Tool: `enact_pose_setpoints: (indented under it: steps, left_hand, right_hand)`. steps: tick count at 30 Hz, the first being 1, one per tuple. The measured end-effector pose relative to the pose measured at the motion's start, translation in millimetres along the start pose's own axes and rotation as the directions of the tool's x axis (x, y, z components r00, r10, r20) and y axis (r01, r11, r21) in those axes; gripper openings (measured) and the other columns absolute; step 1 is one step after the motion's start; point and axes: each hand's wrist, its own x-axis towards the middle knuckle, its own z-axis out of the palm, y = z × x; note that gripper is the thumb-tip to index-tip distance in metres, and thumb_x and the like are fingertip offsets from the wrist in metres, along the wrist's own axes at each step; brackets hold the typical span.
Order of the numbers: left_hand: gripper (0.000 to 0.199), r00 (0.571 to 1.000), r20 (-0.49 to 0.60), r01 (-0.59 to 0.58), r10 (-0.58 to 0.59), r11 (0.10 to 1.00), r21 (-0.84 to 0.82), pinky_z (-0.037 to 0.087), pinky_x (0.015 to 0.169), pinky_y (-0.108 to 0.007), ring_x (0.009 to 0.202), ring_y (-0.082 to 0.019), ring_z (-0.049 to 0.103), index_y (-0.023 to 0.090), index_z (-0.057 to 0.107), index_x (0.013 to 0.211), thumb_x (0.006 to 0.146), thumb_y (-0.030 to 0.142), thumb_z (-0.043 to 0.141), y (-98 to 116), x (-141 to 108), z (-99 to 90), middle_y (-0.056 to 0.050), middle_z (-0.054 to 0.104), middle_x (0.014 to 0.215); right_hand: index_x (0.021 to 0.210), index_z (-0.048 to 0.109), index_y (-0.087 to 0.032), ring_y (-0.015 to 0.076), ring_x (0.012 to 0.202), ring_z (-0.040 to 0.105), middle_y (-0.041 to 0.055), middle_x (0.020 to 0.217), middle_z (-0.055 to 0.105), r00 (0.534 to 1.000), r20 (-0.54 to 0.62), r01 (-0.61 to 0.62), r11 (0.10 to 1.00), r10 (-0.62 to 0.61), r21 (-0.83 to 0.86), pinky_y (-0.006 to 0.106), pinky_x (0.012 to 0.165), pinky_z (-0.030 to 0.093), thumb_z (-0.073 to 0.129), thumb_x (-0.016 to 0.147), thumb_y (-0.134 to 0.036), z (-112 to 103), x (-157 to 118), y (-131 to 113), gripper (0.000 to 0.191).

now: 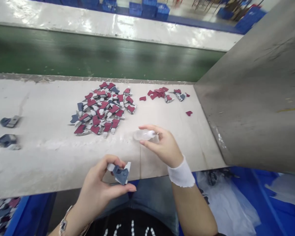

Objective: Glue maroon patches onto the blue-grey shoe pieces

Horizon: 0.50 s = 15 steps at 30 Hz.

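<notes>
My left hand (104, 183), near the table's front edge, grips a small grey-blue and white plastic part (121, 174) between thumb and fingers. My right hand (163, 146), with a white band at the wrist, has thumb and forefinger around a small translucent squeeze bottle (143, 135). The bottle lies low over the table, its white tip toward my palm. Whether it touches the surface I cannot tell. Beyond my hands is a heap of similar plastic parts (104, 106), many with dark red faces.
Loose dark red pieces (158, 92) lie at the back right, with one single red piece (189, 113) nearer. Two grey parts (8, 141) sit at far left. A metal panel (258, 88) bounds the right side. Behind runs a green belt (93, 54). Blue bins (263, 196) stand below.
</notes>
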Motion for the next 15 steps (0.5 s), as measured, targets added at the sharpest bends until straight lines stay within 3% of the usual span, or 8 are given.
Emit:
enact_pose_setpoints:
  steps: [2, 5, 8, 9, 11, 13, 15]
  left_hand:
    - [0.053, 0.993, 0.027, 0.119, -0.117, 0.991, -0.053, 0.046, 0.06, -0.025, 0.066, -0.016, 0.059, 0.022, 0.051, 0.084, 0.055, 0.039, 0.091, -5, 5, 3.3, 0.002, 0.063, 0.074]
    - [0.056, 0.96, 0.07, 0.278, -0.271, 0.95, -0.139, 0.038, 0.052, -0.022, 0.055, -0.013, 0.051, 0.021, 0.049, 0.08, 0.05, 0.041, 0.092, -7, 11, 8.3, 0.005, 0.056, 0.062]
    - [0.054, 0.945, 0.085, 0.326, -0.315, 0.925, -0.196, 0.036, 0.052, -0.021, 0.054, -0.012, 0.049, 0.021, 0.051, 0.081, 0.052, 0.041, 0.091, -6, 14, 9.4, 0.005, 0.053, 0.061]
    - [0.052, 0.943, 0.089, 0.334, -0.321, 0.916, -0.224, 0.037, 0.052, -0.021, 0.055, -0.012, 0.049, 0.021, 0.051, 0.082, 0.054, 0.042, 0.089, -6, 14, 9.0, 0.005, 0.054, 0.062]
    - [0.049, 0.941, 0.096, 0.337, -0.323, 0.899, -0.28, 0.037, 0.052, -0.021, 0.056, -0.012, 0.05, 0.021, 0.05, 0.085, 0.059, 0.042, 0.086, -7, 14, 8.3, 0.004, 0.055, 0.065]
    - [0.046, 0.948, 0.086, 0.318, -0.306, 0.896, -0.312, 0.036, 0.051, -0.02, 0.056, -0.012, 0.05, 0.022, 0.05, 0.088, 0.063, 0.043, 0.082, -8, 13, 8.7, 0.004, 0.055, 0.065]
    - [0.044, 0.958, 0.067, 0.285, -0.279, 0.907, -0.31, 0.035, 0.051, -0.021, 0.057, -0.012, 0.05, 0.022, 0.05, 0.09, 0.067, 0.045, 0.079, -8, 12, 10.8, 0.004, 0.055, 0.065]
  right_hand:
    - [0.116, 0.067, -0.022, 0.0202, 0.11, 0.062, 0.0012, 0.117, 0.07, 1.0, 0.024, 0.0, 0.998, 0.001, -0.064, 0.035, 0.099, 0.048, 0.063, 0.086, -0.015, 6, 6, -6, 0.031]
    - [0.125, 0.063, -0.025, 0.0184, 0.099, 0.067, -0.0021, 0.117, 0.07, 0.997, 0.073, -0.009, 0.992, 0.018, -0.126, 0.03, 0.089, 0.054, 0.065, 0.082, -0.014, 6, 7, -8, 0.044]
    - [0.133, 0.056, -0.028, 0.015, 0.091, 0.068, -0.003, 0.12, 0.068, 0.994, 0.049, -0.09, 0.979, 0.1, -0.185, 0.026, 0.085, 0.056, 0.075, 0.075, -0.016, -24, 8, 7, 0.062]
    - [0.131, 0.058, -0.026, 0.0151, 0.092, 0.068, -0.001, 0.117, 0.069, 0.988, -0.011, -0.152, 0.963, 0.153, -0.221, 0.027, 0.085, 0.055, 0.073, 0.079, -0.016, -41, 9, 17, 0.055]
    - [0.118, 0.062, -0.014, 0.0186, 0.091, 0.067, 0.0069, 0.106, 0.069, 0.93, -0.241, -0.341, 0.893, 0.276, -0.293, 0.036, 0.083, 0.056, 0.063, 0.091, -0.021, -80, 16, 40, 0.028]
    - [0.115, 0.061, -0.013, 0.0212, 0.097, 0.064, 0.0091, 0.11, 0.065, 0.811, -0.464, -0.529, 0.785, 0.356, -0.324, 0.042, 0.087, 0.053, 0.058, 0.097, -0.029, -116, 27, 65, 0.024]
    - [0.112, 0.062, -0.013, 0.0214, 0.098, 0.064, 0.0094, 0.112, 0.064, 0.729, -0.555, -0.635, 0.699, 0.401, -0.328, 0.041, 0.086, 0.054, 0.06, 0.096, -0.032, -140, 41, 86, 0.024]
